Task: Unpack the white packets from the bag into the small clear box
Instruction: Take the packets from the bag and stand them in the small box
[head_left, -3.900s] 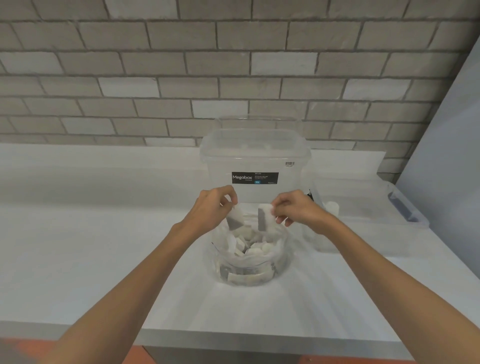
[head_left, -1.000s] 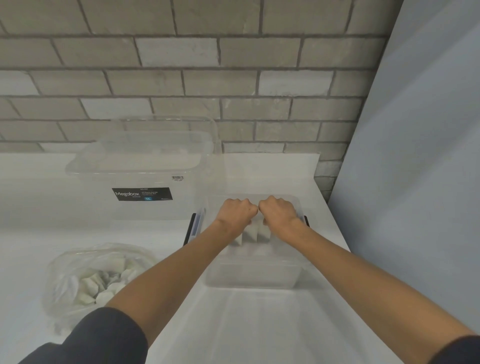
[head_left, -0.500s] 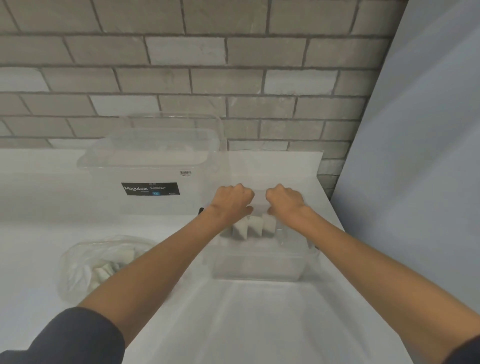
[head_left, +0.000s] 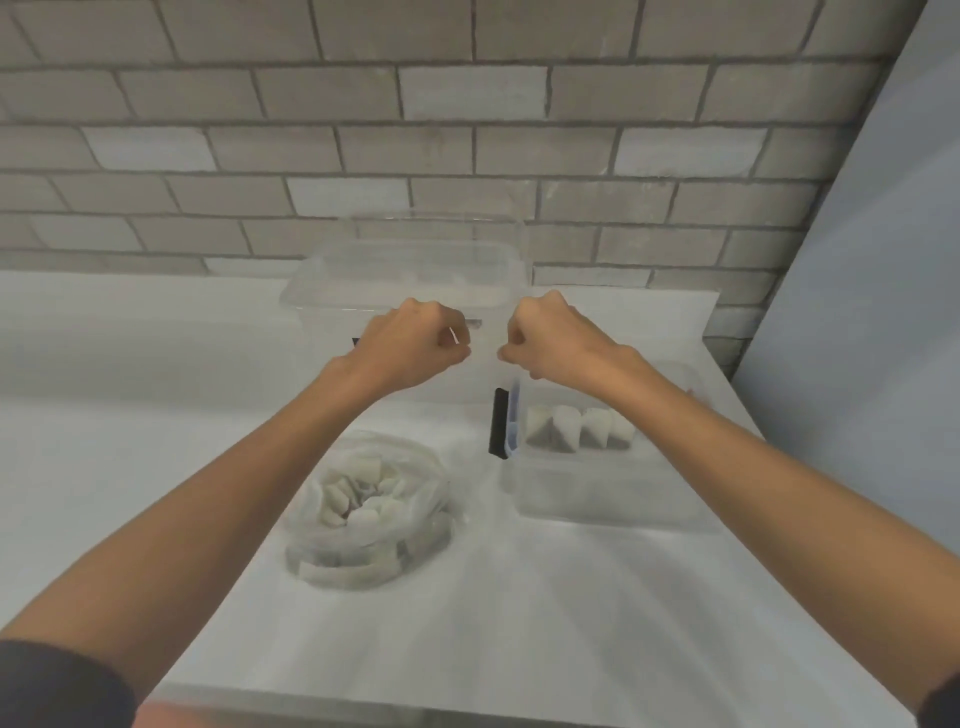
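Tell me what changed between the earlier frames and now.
Both hands carried a packet each from the bag to the small clear box and let go. The left hand and right hand then lifted out, fingers curled, no packet in either; a thin white sliver at the left fingers is unclear. The packets stand in a row in the box. Bag and large clear box stayed put.

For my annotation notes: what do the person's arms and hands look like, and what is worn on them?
The left hand and right hand are bare: no gloves, no ring or watch in view. Forearms are uncovered. A dark left sleeve and right sleeve show at the picture's lower corners.
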